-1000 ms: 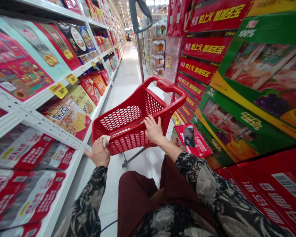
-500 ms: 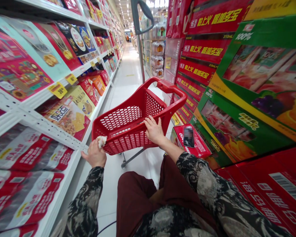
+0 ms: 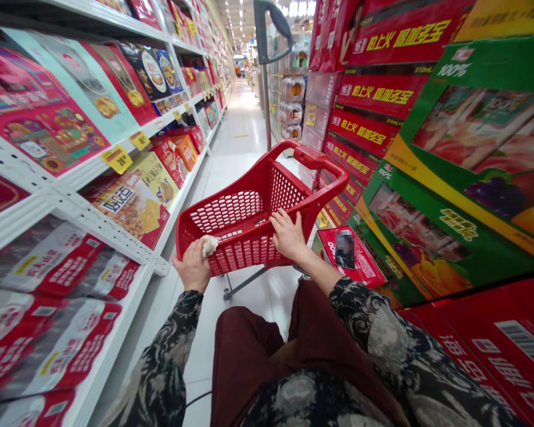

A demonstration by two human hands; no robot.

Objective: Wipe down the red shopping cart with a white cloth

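A red plastic shopping cart (image 3: 244, 213) stands tilted in the aisle just in front of my knees. My left hand (image 3: 192, 268) is closed around a crumpled white tissue (image 3: 209, 245) and rests against the cart's near left corner. My right hand (image 3: 287, 234) lies on the cart's near rim, fingers curled over the edge. The basket looks empty inside. Its red handle bar (image 3: 314, 159) is on the far side.
White shelves (image 3: 93, 228) with snack boxes and yellow price tags (image 3: 117, 159) run along the left. Stacked red and green drink cartons (image 3: 427, 178) fill the right, one red box (image 3: 351, 256) beside my right forearm. The tiled aisle (image 3: 244, 133) runs straight ahead past a grey pole (image 3: 267, 89).
My left hand with the tissue has shifted right and up onto the cart's corner. The view has panned slightly left, so the cart sits further right. My right hand keeps its hold.
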